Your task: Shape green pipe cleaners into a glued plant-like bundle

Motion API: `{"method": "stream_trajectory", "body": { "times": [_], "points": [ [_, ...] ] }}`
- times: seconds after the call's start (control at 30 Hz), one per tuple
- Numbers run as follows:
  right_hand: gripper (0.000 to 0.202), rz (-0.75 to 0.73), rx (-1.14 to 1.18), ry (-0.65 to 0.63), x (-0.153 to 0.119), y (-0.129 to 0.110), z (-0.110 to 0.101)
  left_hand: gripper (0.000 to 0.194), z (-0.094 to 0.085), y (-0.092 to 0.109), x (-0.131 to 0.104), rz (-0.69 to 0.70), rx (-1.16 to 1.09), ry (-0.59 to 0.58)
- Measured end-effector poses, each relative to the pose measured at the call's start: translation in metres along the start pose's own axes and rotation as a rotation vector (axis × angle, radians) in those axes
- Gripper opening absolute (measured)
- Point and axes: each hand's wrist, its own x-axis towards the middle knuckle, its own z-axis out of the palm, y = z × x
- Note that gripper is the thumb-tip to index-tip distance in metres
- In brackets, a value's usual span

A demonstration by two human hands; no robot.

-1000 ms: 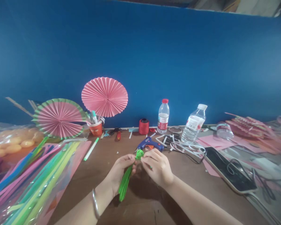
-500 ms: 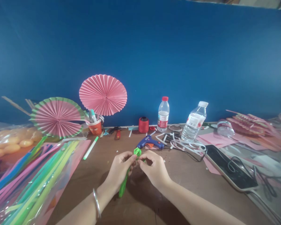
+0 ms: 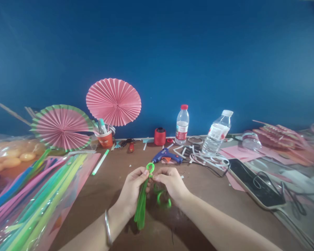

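My left hand (image 3: pixel 133 186) is closed around a bundle of green pipe cleaners (image 3: pixel 140 211). Above the fingers the bundle forms a small round loop (image 3: pixel 150 167), and its straight ends hang down, slightly fanned out. With fingertips pinched just below that loop, my right hand (image 3: pixel 171 182) grips a green pipe cleaner end, though the fingers partly hide it. A curled green length (image 3: pixel 162 200) dangles under the right hand, blurred by motion. Just beyond the loop lies a blue glue gun (image 3: pixel 166 156).
Bagged coloured pipe cleaners (image 3: pixel 42 202) lie left, beside a green-capped marker (image 3: pixel 100 162). Pink paper fans (image 3: pixel 113 101) and a cup of pens (image 3: pixel 104 139) stand behind. A red spool (image 3: pixel 160 136), water bottles (image 3: pixel 182 125), white strips and a corded phone (image 3: pixel 256 184) sit right.
The green loop has turned to show its opening, and the bundle's lower ends have fanned out. A curled green length now shows beneath my right hand. The view has shifted slightly.
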Motion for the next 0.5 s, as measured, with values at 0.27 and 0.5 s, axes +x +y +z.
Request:
{"method": "stream_trajectory", "body": {
  "times": [0.27, 0.5],
  "points": [
    [0.017, -0.748, -0.714, 0.094, -0.011, 0.002, -0.007, 0.032, 0.002, 0.003, 0.001, -0.024, 0.143, 0.102],
    [0.016, -0.895, -0.914, 0.105, -0.011, 0.001, -0.009, 0.036, 0.001, -0.003, -0.001, 0.134, 0.28, 0.11]
  ]
}}
